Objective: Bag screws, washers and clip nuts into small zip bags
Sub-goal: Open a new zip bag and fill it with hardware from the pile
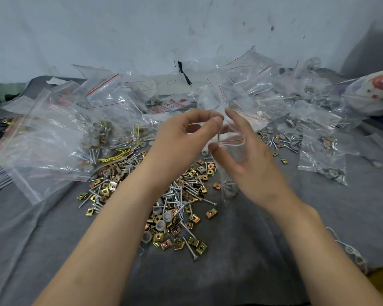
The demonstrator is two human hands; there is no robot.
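Holding the bag [230,140] up over the middle of the cloth [252,250], above the loose pile [177,206].

- Left hand [181,138]: fingers curled, fingertips pinching the bag's top edge.
- Right hand [252,160]: spread, fingers near straight behind the bag mouth, thumb at the red zip line. We can't tell if it actually pinches the film.
- The bag hangs down past the right palm. A washer and some screws seem to sit at its bottom, but the film is too clear to be sure.
- Pile below: screws [181,191], grey washers [160,224] and brass clip nuts [211,213], all mixed.
- Filled bags [323,155] lie far right. A big bag [42,138] of the same parts lies on the left.

Risks as we see them:
- The zip looks unsealed. If the one sure pinch slips, the contents would drop back into the pile and we'd lose the count.
- Screw tips against thin film could puncture it if we squeeze low.
- Film or a part caught in the zip track would give a partial seal that opens later.
- A bag tossed half-shut among the filled bags would be hard to spot.
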